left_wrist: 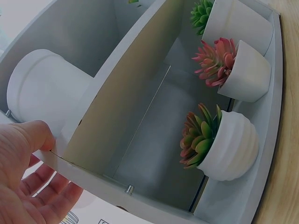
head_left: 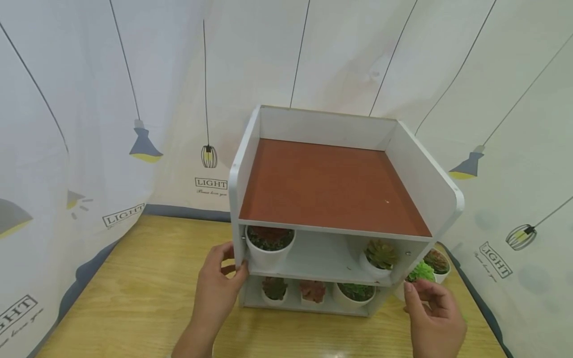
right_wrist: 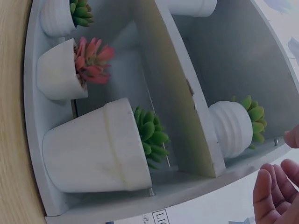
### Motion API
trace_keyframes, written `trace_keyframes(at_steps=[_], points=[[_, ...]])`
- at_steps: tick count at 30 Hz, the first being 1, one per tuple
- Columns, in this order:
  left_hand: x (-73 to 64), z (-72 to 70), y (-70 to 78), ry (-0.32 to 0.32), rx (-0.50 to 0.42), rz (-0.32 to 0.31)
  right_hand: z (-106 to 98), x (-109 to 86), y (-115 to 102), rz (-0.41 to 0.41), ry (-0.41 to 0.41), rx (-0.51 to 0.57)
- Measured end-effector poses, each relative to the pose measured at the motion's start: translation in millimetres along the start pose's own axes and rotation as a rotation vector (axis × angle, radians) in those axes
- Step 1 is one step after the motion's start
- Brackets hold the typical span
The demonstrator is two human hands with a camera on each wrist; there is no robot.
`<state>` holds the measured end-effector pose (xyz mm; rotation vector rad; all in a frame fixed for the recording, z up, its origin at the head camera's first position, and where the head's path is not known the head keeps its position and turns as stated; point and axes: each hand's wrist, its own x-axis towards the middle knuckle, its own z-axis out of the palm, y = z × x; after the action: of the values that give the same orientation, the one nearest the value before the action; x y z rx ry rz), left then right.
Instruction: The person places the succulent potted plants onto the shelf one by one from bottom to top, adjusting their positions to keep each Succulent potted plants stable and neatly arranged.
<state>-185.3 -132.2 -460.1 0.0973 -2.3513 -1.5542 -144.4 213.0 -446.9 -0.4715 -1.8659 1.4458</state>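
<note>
A small white shelf unit (head_left: 297, 276) with a reddish-brown top board (head_left: 331, 184) stands on the table. My left hand (head_left: 219, 278) grips its left side panel, thumb at the front edge and fingers along the outside, as the left wrist view (left_wrist: 28, 172) also shows. Just inside, on the middle tier, is a white pot (head_left: 268, 251) of dark soil. My right hand (head_left: 434, 315) is off the right side panel, thumb and fingers apart with nothing between them. Nearest to it on that tier is a ribbed white pot with a green succulent (right_wrist: 231, 128).
On the bottom tier stand three potted succulents: a dark reddish-green one (head_left: 275, 291), a pink one (head_left: 312, 292) and a green one (head_left: 355, 293). Right of the shelf are a bright green plant (head_left: 421, 272) and a reddish one (head_left: 436, 261). A printed curtain (head_left: 179, 99) hangs around the wooden table (head_left: 130, 283).
</note>
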Motion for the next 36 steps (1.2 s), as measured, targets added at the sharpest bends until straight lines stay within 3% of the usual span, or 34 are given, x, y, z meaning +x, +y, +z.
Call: trace_keyframes(at_steps=[7,14,20,28,36], points=[[-0.3,0.4,-0.9,0.001,-0.003,0.010,-3,0.7,7,0.026,0.006,0.007],[-0.8,-0.1,-1.0,-0.005,-0.006,-0.001,-10,3.1,15,0.032,0.006,-0.164],[-1.0,-0.5,-1.3,-0.003,-0.008,-0.007,-17,10.2,26,0.083,-0.014,-0.204],[-0.1,-0.2,-1.5,0.008,-0.016,-0.003,-28,28.7,44,0.221,-0.089,-0.285],[0.0,-0.4,-1.3,0.000,-0.016,-0.013,-39,42.9,57,0.262,-0.103,-0.372]])
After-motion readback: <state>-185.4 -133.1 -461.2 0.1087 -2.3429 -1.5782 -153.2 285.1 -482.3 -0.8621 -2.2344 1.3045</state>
